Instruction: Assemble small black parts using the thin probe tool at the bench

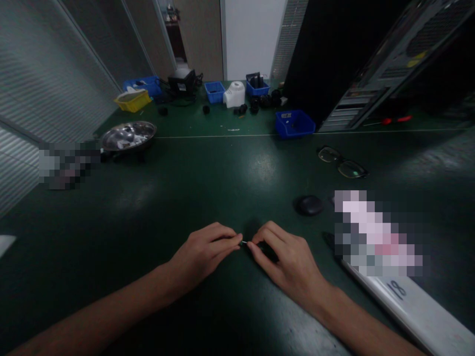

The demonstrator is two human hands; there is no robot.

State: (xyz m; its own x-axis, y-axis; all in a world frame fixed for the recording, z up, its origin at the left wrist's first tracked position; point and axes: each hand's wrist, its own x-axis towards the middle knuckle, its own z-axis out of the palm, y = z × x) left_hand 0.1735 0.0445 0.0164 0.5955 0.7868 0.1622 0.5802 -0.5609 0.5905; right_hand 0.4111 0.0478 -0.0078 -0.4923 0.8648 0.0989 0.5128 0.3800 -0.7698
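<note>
**Thin pale pc. (244, 242) held at worktop (193, 188)**

Thin pale pc. is bridged betw. L hand (210, 247) & R hand (287, 254), well in from worktop's far & L edges; fingers of each seem pinched on an end. Could be dropped if grip's slackened, or poss. bent if ends are pulled out of line; might then be lost on dark, semi-gloss green. Pc. looks slim, straight; material can't be confirmed. Smooth, domed black mouse (310, 205) is set beyond R hand; shiny, round metal bowl (108, 142) twd. L edge.
</note>
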